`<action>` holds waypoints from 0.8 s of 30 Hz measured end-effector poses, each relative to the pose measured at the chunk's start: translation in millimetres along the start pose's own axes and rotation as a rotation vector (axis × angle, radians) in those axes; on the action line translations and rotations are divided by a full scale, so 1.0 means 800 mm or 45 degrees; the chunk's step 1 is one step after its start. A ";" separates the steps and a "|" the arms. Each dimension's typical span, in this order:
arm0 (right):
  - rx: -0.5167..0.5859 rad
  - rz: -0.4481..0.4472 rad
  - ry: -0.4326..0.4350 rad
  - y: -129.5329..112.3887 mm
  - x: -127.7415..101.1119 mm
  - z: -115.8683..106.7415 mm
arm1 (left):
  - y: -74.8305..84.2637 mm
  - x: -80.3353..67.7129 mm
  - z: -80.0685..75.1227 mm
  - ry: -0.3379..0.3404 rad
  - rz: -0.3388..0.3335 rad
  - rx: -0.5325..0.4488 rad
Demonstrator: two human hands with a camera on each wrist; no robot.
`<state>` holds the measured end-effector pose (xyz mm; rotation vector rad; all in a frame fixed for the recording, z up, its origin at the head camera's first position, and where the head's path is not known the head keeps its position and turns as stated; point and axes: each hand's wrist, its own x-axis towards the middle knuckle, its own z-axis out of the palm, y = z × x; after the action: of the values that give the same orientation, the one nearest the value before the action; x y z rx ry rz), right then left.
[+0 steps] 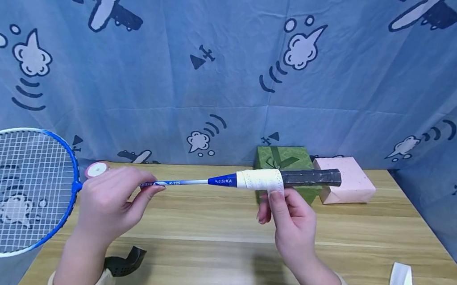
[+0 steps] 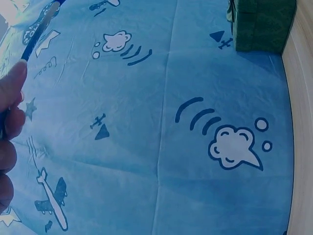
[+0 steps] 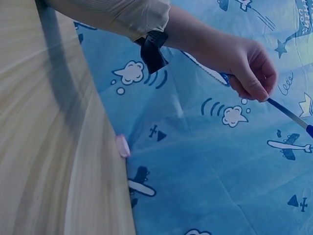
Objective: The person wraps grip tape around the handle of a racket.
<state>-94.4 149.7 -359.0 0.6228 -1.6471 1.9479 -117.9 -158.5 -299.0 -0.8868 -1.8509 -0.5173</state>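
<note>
A blue-and-white badminton racket [image 1: 193, 182] is held level above the wooden table [image 1: 219, 253], its strung head [image 1: 15, 188] out past the left edge. My left hand [image 1: 148, 189] grips the thin shaft; the right wrist view shows that same left hand [image 3: 249, 66] curled around the shaft [image 3: 288, 112]. White grip tape [image 1: 258, 179] covers the inner part of the black handle [image 1: 312, 177]. My right hand [image 1: 269, 204] sits just under the handle and pinches the tape's loose end between thumb and fingers. In the left wrist view my fingers [image 2: 10, 122] show at the left edge beside the shaft [image 2: 39, 34].
A green gift box [image 1: 283, 158] and a pink wrapped box [image 1: 348, 179] stand at the back of the table, right behind the handle. A pink tape roll [image 1: 97, 169] lies at the back left. A loose white strip [image 1: 399, 281] lies at the front right. Blue patterned cloth [image 1: 234, 71] hangs all around.
</note>
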 end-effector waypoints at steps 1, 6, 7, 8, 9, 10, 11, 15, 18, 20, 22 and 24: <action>0.006 0.005 0.002 0.000 0.000 0.000 | -0.001 -0.001 0.000 -0.014 0.005 -0.007; 0.011 0.018 0.009 0.001 0.000 0.001 | -0.004 -0.003 0.003 -0.001 0.040 -0.023; 0.011 0.016 0.009 0.001 0.000 0.001 | -0.005 -0.004 0.003 0.004 0.047 -0.016; 0.009 0.011 0.006 0.002 0.000 0.001 | -0.005 -0.004 0.004 0.013 0.057 -0.007; 0.008 0.012 0.003 0.002 0.000 0.000 | -0.006 -0.004 0.005 0.022 0.064 0.000; 0.008 0.012 -0.001 0.002 0.000 0.000 | -0.006 -0.005 0.005 0.037 0.071 0.007; 0.007 0.012 -0.004 0.003 0.000 0.000 | -0.006 -0.005 0.006 0.053 0.074 0.017; 0.012 0.015 -0.011 0.004 -0.001 -0.001 | -0.004 -0.005 0.006 0.142 0.051 0.047; 0.016 0.010 0.000 0.004 -0.001 0.000 | -0.002 -0.005 0.006 0.182 -0.005 0.061; 0.016 0.009 0.011 0.004 0.000 0.000 | -0.001 -0.004 0.006 0.189 -0.041 0.059; -0.001 0.028 0.027 0.004 0.000 0.001 | -0.001 -0.003 0.006 0.188 -0.056 0.054; 0.002 0.032 0.035 0.004 0.000 0.001 | -0.001 -0.002 0.007 0.188 -0.043 0.044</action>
<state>-96.3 148.8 -361.3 0.5765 -1.6440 1.9671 -121.3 -155.3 -303.2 -0.7747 -1.7382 -0.5556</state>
